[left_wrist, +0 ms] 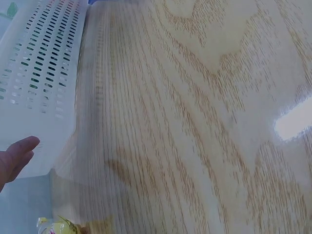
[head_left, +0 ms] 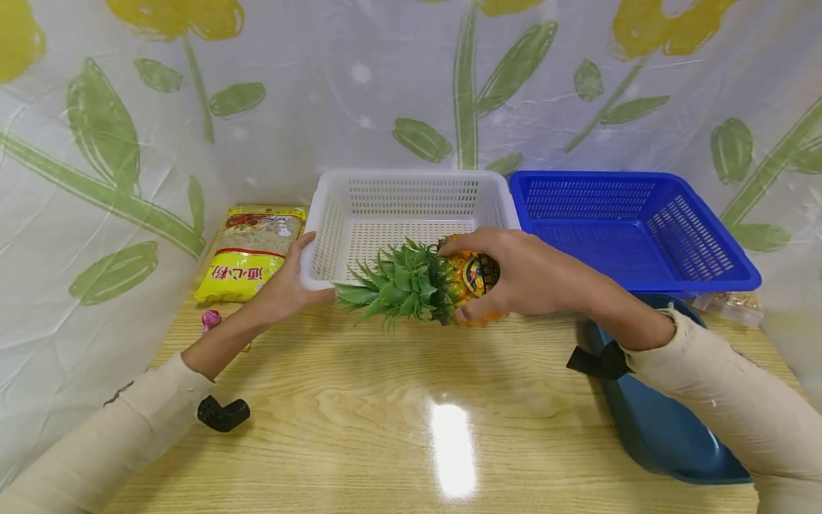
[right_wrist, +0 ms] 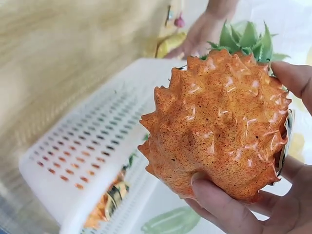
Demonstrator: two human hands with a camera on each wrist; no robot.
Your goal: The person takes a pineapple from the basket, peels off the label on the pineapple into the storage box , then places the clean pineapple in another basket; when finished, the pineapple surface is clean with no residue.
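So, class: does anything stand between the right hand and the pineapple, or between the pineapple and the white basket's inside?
Nothing between the right hand and the pineapple: it grips it. Nothing visible covers the white basket, but an orange thing inside, by the near wall, may limit room there.

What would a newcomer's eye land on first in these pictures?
Probably the spiky orange pineapple with green leaves, held in the right hand and seen across the near edge of the white basket in the head view. Next, perhaps the bright blue basket to the white one's right, then the big yellow flowers on the curtain behind.
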